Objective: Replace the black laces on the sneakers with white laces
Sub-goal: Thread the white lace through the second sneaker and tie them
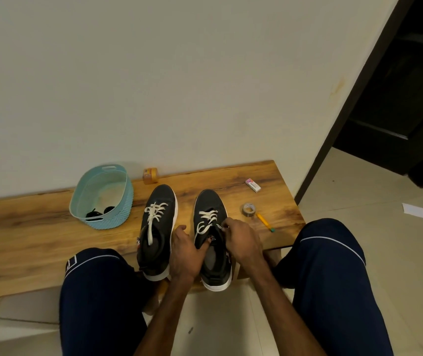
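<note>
Your left hand (188, 253) is clamped on the right sneaker's (211, 240) tongue; right hand (241, 238) pinches the white lace (206, 223) just past its fingertips. Keep it flat, pull evenly.

Left hand (188, 249) clasped in a grip, right hand (242, 237) fingertips pinched together

eraser (253, 185) label too small
</note>
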`<action>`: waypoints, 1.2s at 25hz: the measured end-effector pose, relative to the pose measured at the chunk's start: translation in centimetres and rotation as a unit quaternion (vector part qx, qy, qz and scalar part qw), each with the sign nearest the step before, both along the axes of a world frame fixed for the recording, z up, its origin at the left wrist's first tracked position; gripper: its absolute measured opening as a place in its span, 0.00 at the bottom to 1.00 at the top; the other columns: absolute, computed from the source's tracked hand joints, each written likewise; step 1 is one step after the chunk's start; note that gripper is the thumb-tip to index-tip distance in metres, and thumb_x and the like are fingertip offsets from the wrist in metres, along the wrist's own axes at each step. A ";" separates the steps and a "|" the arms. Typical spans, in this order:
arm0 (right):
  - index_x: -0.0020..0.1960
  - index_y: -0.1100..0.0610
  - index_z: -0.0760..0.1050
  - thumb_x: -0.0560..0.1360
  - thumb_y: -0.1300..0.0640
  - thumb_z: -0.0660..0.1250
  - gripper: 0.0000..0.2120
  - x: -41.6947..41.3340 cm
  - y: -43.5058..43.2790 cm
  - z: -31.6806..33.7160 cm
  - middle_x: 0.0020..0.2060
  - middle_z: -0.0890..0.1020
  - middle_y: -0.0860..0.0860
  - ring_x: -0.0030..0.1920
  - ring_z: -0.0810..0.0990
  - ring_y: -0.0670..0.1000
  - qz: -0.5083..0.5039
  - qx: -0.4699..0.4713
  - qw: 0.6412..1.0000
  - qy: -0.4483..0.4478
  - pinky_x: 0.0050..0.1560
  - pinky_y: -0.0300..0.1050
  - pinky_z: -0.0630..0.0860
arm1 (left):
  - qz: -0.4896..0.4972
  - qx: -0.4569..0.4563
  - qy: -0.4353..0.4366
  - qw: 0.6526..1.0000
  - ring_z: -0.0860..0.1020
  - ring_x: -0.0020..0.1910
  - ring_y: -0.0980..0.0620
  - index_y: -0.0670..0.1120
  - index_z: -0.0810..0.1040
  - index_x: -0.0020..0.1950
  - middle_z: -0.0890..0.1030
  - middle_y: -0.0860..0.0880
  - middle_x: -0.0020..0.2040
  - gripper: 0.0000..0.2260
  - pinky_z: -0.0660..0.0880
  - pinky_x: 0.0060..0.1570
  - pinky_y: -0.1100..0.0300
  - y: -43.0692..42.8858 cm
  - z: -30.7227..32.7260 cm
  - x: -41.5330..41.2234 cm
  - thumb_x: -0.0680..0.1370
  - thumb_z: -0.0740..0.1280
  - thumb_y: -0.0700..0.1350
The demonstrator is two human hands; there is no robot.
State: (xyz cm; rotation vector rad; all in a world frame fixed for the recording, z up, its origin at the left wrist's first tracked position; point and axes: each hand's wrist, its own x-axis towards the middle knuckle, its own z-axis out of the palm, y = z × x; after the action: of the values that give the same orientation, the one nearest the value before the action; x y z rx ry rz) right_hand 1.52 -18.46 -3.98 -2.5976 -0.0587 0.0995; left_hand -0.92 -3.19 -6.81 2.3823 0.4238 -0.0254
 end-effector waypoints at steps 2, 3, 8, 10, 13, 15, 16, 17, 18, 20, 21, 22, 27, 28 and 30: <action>0.51 0.51 0.78 0.78 0.56 0.64 0.05 0.0 -1.3 -0.1 0.45 0.82 0.50 0.46 0.79 0.52 -0.044 -0.045 0.998 0.028 0.43 0.44 0.71 | 0.011 -0.023 0.016 1.000 0.77 0.62 0.46 0.46 0.62 0.72 0.74 0.46 0.67 0.35 0.77 0.55 0.49 0.1 0.0 0.0 0.73 0.73 0.59; 0.48 0.51 0.78 0.78 0.55 0.64 0.04 0.0 -2.3 -0.1 0.43 0.81 0.49 0.44 0.78 0.51 -0.066 -0.087 0.992 0.061 0.42 0.44 0.70 | 0.012 -0.027 0.023 0.999 0.78 0.61 0.46 0.47 0.61 0.72 0.75 0.46 0.66 0.35 0.77 0.54 0.49 0.1 0.0 0.0 0.73 0.73 0.59; 0.52 0.55 0.79 0.80 0.54 0.62 0.08 -0.4 -3.8 -0.6 0.52 0.81 0.52 0.52 0.79 0.53 -0.063 -0.124 0.980 0.142 0.54 0.49 0.77 | -0.005 -0.030 0.006 1.000 0.76 0.62 0.48 0.47 0.64 0.70 0.76 0.47 0.64 0.31 0.77 0.58 0.50 -0.2 0.4 -0.2 0.74 0.73 0.56; 0.58 0.54 0.80 0.81 0.51 0.63 0.12 0.0 -2.6 -0.3 0.55 0.80 0.50 0.55 0.79 0.52 -0.050 -0.020 0.996 0.077 0.56 0.49 0.76 | -0.042 -0.009 -0.029 0.999 0.74 0.63 0.50 0.48 0.66 0.69 0.74 0.49 0.65 0.28 0.76 0.57 0.54 -0.2 0.7 -0.3 0.75 0.72 0.55; 0.57 0.52 0.79 0.81 0.50 0.64 0.10 0.3 -0.5 0.1 0.52 0.81 0.49 0.53 0.79 0.51 -0.017 0.061 0.997 0.035 0.53 0.48 0.76 | -0.084 0.009 -0.052 0.995 0.74 0.60 0.54 0.50 0.68 0.68 0.73 0.52 0.63 0.22 0.71 0.51 0.63 -0.3 1.1 -0.4 0.77 0.70 0.53; 0.51 0.51 0.77 0.80 0.51 0.64 0.05 0.4 0.1 -0.3 0.47 0.81 0.48 0.49 0.80 0.51 -0.028 0.050 0.998 0.026 0.46 0.47 0.74 | -0.083 -0.013 -0.055 0.995 0.75 0.57 0.55 0.50 0.71 0.65 0.74 0.52 0.60 0.18 0.70 0.50 0.64 -0.3 1.0 -0.4 0.78 0.69 0.52; 0.48 0.50 0.76 0.80 0.52 0.64 0.04 0.4 0.1 -0.4 0.43 0.81 0.48 0.47 0.80 0.52 -0.041 0.053 0.997 0.033 0.44 0.46 0.74 | -0.071 -0.036 -0.054 0.995 0.75 0.56 0.54 0.49 0.72 0.63 0.74 0.51 0.58 0.16 0.70 0.51 0.64 -0.2 0.9 -0.3 0.78 0.70 0.51; 0.46 0.49 0.75 0.79 0.52 0.64 0.04 0.4 0.0 -0.6 0.40 0.80 0.47 0.45 0.81 0.52 -0.054 0.060 0.996 0.049 0.43 0.46 0.75 | -0.051 -0.065 -0.051 0.995 0.75 0.56 0.53 0.49 0.74 0.61 0.75 0.51 0.57 0.14 0.70 0.52 0.63 -0.2 0.9 -0.1 0.78 0.70 0.50; 0.45 0.48 0.75 0.79 0.52 0.65 0.04 0.3 -0.2 -0.6 0.38 0.80 0.47 0.43 0.81 0.52 -0.066 0.066 0.993 0.069 0.43 0.47 0.77 | -0.029 -0.093 -0.044 0.994 0.76 0.56 0.52 0.48 0.75 0.59 0.75 0.51 0.56 0.12 0.70 0.52 0.63 -0.1 0.8 0.0 0.77 0.70 0.49; 0.44 0.48 0.75 0.79 0.54 0.65 0.05 0.0 -0.3 -0.8 0.37 0.81 0.48 0.40 0.82 0.52 -0.082 0.088 0.988 0.095 0.44 0.50 0.80 | -0.001 -0.128 -0.030 0.991 0.76 0.55 0.53 0.49 0.75 0.57 0.76 0.50 0.56 0.11 0.71 0.52 0.62 0.0 0.6 0.2 0.77 0.70 0.49; 0.44 0.48 0.76 0.79 0.55 0.65 0.05 -0.2 -0.2 -1.0 0.37 0.82 0.49 0.39 0.82 0.52 -0.086 0.108 0.986 0.098 0.45 0.52 0.81 | 0.000 -0.130 -0.027 0.991 0.76 0.54 0.53 0.49 0.75 0.58 0.76 0.51 0.56 0.11 0.71 0.52 0.61 -0.1 0.5 0.1 0.77 0.70 0.49; 0.45 0.50 0.76 0.79 0.57 0.65 0.05 -0.4 -0.3 -1.1 0.39 0.82 0.50 0.40 0.82 0.52 -0.089 0.127 0.983 0.099 0.45 0.53 0.82 | -0.004 -0.126 -0.027 0.992 0.75 0.54 0.54 0.49 0.75 0.58 0.76 0.51 0.56 0.12 0.72 0.52 0.61 -0.1 0.5 0.1 0.77 0.71 0.50; 0.63 0.56 0.78 0.78 0.61 0.65 0.14 -0.6 -2.5 -0.5 0.52 0.84 0.53 0.50 0.82 0.51 -0.085 0.137 0.978 0.136 0.50 0.45 0.77 | -0.036 -0.092 0.029 0.995 0.78 0.48 0.55 0.51 0.75 0.54 0.79 0.54 0.49 0.12 0.77 0.50 0.54 0.8 1.1 0.4 0.79 0.65 0.58; 0.63 0.57 0.78 0.77 0.63 0.65 0.16 -0.5 -3.1 -0.2 0.48 0.84 0.53 0.48 0.82 0.51 -0.088 0.140 0.978 0.125 0.48 0.45 0.77 | -0.041 -0.089 0.045 0.994 0.78 0.46 0.55 0.51 0.75 0.51 0.79 0.55 0.46 0.10 0.77 0.49 0.54 1.1 1.2 0.6 0.80 0.64 0.57; 0.58 0.58 0.78 0.76 0.66 0.67 0.12 -0.4 -3.8 0.5 0.42 0.84 0.54 0.44 0.83 0.53 -0.116 0.180 0.972 0.093 0.50 0.52 0.80 | -0.048 -0.087 0.060 0.993 0.77 0.43 0.55 0.52 0.74 0.45 0.79 0.54 0.42 0.08 0.74 0.45 0.56 1.3 1.3 0.8 0.81 0.64 0.53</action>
State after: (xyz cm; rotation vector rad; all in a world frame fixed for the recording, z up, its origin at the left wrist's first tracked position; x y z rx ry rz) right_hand 1.15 -22.27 -3.48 -2.2028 0.2697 0.2254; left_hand -0.12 -1.87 -5.54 2.2338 0.3474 -0.2411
